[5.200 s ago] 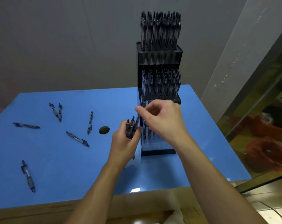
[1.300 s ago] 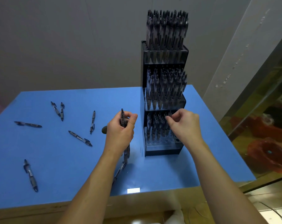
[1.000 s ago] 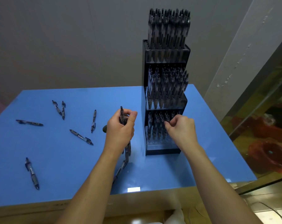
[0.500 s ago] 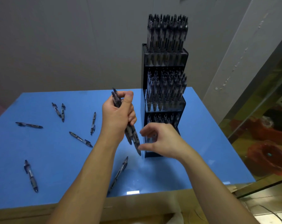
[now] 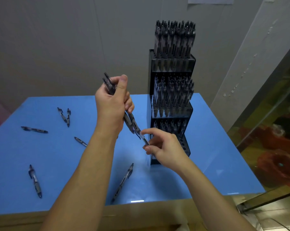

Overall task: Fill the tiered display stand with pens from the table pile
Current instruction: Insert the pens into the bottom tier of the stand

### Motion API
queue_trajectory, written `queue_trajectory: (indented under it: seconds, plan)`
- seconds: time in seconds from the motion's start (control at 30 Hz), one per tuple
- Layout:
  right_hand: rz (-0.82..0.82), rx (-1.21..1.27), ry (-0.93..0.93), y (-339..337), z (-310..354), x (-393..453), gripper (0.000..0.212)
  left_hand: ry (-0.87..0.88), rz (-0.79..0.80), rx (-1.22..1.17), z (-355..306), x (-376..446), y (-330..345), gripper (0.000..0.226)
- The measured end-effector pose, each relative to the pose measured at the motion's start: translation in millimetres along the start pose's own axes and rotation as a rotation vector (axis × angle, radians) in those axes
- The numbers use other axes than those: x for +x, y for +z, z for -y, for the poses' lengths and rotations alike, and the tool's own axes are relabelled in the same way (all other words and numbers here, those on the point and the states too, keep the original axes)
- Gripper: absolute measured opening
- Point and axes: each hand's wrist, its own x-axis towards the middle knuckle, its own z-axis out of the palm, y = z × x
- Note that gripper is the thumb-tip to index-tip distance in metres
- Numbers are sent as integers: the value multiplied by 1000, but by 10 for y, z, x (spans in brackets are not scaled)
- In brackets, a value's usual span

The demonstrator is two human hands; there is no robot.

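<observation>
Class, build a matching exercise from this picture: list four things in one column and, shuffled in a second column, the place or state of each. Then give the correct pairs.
Things
1. left hand
2. right hand
3. top tier of the display stand
4. bottom tier of the display stand

Places or states
A. packed full of upright pens
B. pinches the tip of one pen
C. grips a small bundle of pens
D. front holes not yet filled

Pairs: 1-C, 2-B, 3-A, 4-D
</observation>
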Motion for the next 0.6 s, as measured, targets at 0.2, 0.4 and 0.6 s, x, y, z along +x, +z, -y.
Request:
queue_trajectory:
  seconds: [0.2, 0.4, 0.6]
  plan:
    - [-52, 119, 124, -126, -122, -54, 26, 56, -36, 26, -43, 113, -109, 22]
    - [-254, 193, 106, -374, -275, -64, 14, 11, -70, 100, 180, -10, -114, 17]
    - [-506, 102, 114, -723, -443, -42, 9, -26, -75, 150, 349, -94, -104, 15]
